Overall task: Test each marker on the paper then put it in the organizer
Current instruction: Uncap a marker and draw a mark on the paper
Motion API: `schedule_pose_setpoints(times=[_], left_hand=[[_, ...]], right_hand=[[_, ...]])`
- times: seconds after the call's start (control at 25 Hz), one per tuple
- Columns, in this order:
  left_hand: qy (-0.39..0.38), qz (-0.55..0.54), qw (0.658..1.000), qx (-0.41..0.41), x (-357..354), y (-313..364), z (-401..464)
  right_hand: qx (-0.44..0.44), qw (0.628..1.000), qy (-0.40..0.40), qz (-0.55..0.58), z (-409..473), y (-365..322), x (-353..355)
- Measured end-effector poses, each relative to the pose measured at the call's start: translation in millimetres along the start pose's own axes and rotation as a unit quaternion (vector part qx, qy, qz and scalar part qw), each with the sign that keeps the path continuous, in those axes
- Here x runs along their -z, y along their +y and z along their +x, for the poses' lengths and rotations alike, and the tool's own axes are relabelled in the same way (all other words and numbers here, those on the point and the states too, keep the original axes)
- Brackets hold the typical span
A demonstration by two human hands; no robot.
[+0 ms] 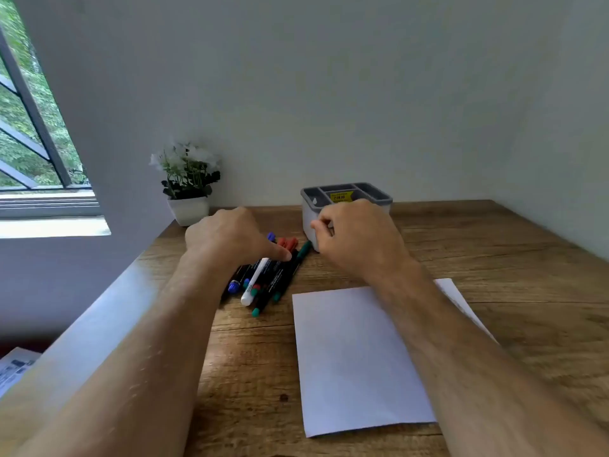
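Wooden desk (494, 258), pale wall (329, 94), window (29, 133)

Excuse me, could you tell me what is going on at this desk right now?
A person sits at a wooden desk and reaches with both hands toward a pile of markers. The left hand rests on the pile, its thumb on the markers. The right hand has its fingers curled in front of the grey organizer; whether it holds anything cannot be told. The sheet of paper looks blank, and no marker shows in the organizer.

The left hand (227, 237) hides the markers' (263, 282) far ends, perhaps touching them.
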State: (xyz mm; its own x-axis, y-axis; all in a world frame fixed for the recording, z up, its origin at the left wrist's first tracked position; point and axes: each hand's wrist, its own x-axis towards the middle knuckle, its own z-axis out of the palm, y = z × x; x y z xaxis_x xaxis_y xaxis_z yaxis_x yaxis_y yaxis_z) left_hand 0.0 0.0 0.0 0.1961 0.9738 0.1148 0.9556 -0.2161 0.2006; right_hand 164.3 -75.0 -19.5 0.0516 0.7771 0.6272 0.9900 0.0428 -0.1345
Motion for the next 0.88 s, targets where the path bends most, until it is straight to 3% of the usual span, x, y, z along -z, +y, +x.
schedule_pose_setpoints(times=[0.24,0.6,0.72,0.88], left_hand=[[-0.036,0.017,0.999,-0.017,-2.2,2.3,-4.3],[-0.016,-0.007,1.000,-0.019,-2.7,6.5,-6.4],[0.044,-0.132,0.990,-0.025,0.0,10.4,-7.0],[0.087,-0.330,0.937,-0.070,-0.9,20.0,-13.8]], right_hand=[[-0.026,0.999,-0.018,0.022,-0.7,1.3,2.4],[-0.034,0.999,-0.008,0.037,-1.1,0.3,3.1],[-0.038,0.997,0.008,0.071,-1.4,-1.6,-0.3],[-0.094,0.978,0.035,0.185,1.1,-6.2,-1.5]])
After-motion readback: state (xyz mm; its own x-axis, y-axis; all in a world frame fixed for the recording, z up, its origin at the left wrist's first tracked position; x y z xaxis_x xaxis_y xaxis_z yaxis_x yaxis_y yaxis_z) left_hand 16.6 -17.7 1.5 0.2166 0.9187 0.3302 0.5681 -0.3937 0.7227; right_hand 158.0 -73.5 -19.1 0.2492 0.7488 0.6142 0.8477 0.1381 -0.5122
